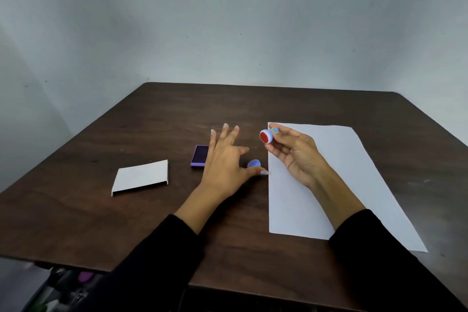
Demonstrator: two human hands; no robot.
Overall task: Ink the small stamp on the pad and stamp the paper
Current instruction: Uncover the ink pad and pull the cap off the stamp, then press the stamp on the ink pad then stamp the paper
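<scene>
My right hand point(291, 151) holds a small round stamp point(266, 136) in its fingertips above the paper's far left corner; the stamp has a pale blue rim and its red face is turned toward me. The white paper point(354, 172) lies flat on the right of the table. My left hand point(225, 159) hovers with its fingers spread over the right part of the purple ink pad point(198, 156), which lies open. A small blue cap point(254, 163) lies on the table beside my left thumb.
A white cardboard lid point(140, 177) lies left of the ink pad. The dark wooden table point(126, 223) stands against a grey wall. Dark objects with a purple part point(84, 277) sit below the table's front left edge.
</scene>
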